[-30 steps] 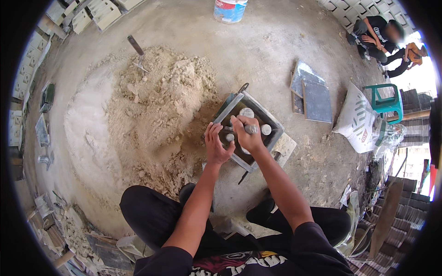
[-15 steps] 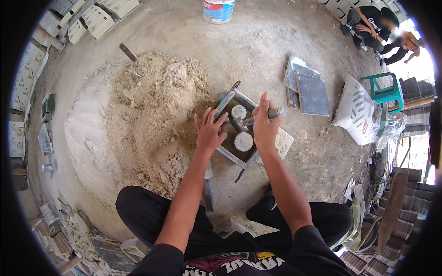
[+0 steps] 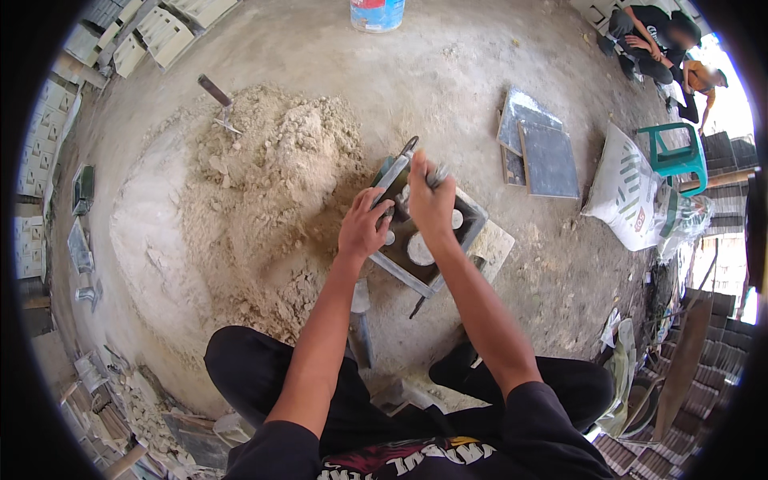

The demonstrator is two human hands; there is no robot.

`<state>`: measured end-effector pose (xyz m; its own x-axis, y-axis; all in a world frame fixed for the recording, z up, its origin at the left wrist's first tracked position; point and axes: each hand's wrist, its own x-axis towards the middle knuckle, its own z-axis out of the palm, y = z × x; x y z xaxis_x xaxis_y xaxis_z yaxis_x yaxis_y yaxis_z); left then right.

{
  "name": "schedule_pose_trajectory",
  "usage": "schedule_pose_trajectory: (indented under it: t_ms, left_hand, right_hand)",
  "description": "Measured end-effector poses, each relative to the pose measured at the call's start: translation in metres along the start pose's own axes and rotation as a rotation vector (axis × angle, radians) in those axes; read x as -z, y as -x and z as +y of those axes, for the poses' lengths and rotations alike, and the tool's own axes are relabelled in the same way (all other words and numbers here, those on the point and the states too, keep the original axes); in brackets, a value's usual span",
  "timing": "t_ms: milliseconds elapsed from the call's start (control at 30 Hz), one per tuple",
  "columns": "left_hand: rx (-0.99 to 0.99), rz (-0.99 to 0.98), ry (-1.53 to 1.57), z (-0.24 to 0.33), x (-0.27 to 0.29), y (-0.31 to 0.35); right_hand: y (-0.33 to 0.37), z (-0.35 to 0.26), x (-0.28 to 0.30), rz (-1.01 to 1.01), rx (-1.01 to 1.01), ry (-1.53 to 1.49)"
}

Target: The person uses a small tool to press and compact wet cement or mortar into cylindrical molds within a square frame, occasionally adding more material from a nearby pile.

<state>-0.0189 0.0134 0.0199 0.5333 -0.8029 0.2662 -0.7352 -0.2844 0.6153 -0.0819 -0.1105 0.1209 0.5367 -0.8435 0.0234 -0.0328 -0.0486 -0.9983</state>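
A rectangular metal block mould (image 3: 400, 274) with round pale plugs (image 3: 419, 249) inside stands on the ground before me. My left hand (image 3: 362, 226) is at its left wall, fingers bent over the edge. Over the mould's far middle, my right hand (image 3: 430, 210) is closed around the grey handle (image 3: 438, 174) of what looks like a hammer. My right hand hides the hammer's head and part of the mould. A long metal bar (image 3: 395, 172) runs along the mould's left side. Under the right corner lies a pale slab (image 3: 498, 250).
A heap of sandy mix (image 3: 272, 176) lies left, with a trowel (image 3: 216, 92) stuck in it. Dark flat plates (image 3: 549, 158), a white sack (image 3: 620, 192) and a green stool (image 3: 680, 156) are right. A bucket (image 3: 376, 14) stands far ahead; two people sit far right.
My right hand has moved left over the mould, and the hammer's handle has swung from pointing right to pointing away and upward. My left fingers, spread before, are drawn closer together.
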Motion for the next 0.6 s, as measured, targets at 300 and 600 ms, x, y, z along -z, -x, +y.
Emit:
schedule_pose_trajectory:
  t_ms: [300,600]
  left_hand:
    - [0.004,0.085,0.09,-0.003,-0.001,-0.004]
    - [0.036,0.05,0.067,-0.001,0.005,-0.001]
  right_hand:
    - [-0.014,-0.016,-0.011,-0.101,0.023,0.07]
    - [0.0,-0.044,-0.006,-0.292,0.034,0.235]
